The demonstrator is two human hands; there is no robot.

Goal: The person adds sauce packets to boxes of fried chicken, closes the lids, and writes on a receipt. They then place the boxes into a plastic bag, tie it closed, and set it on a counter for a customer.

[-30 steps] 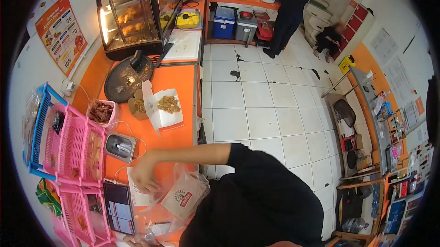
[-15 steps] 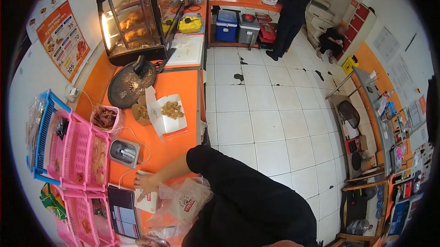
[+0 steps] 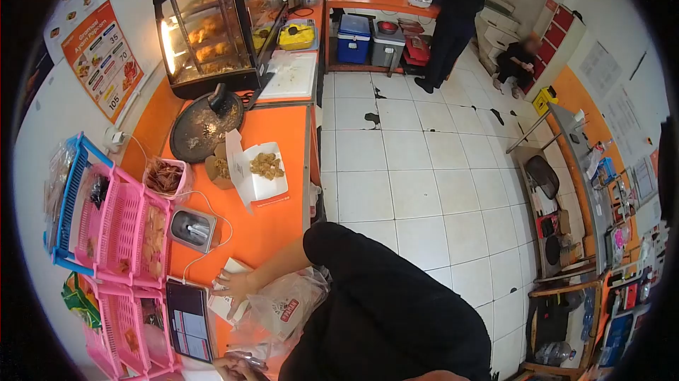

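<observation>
My right hand (image 3: 239, 286) lies with fingers spread on a small white box (image 3: 221, 305) with red print, beside a tablet (image 3: 189, 321). A clear plastic bag (image 3: 272, 314) with a red logo lies under and beside my right forearm. At the bottom edge my left hand (image 3: 235, 367) is partly cut off, its fingers closed around something small that I cannot make out. Further up the orange counter, an open white box (image 3: 273, 186) holds fried pieces (image 3: 267, 166), next to a brown carton (image 3: 218, 169).
Pink baskets (image 3: 124, 239) line the left side, near a metal container (image 3: 193, 230) and a tub of red sachets (image 3: 166, 177). A round dark tray (image 3: 205, 126) sits before the heated display case (image 3: 205, 34). One person (image 3: 456, 24) stands at the back; another (image 3: 518, 63) sits by the stairs.
My right hand has shifted slightly right and down over the small white box, which looks more tilted. My left hand has moved a little upward, showing more of it. The view has shifted slightly.
</observation>
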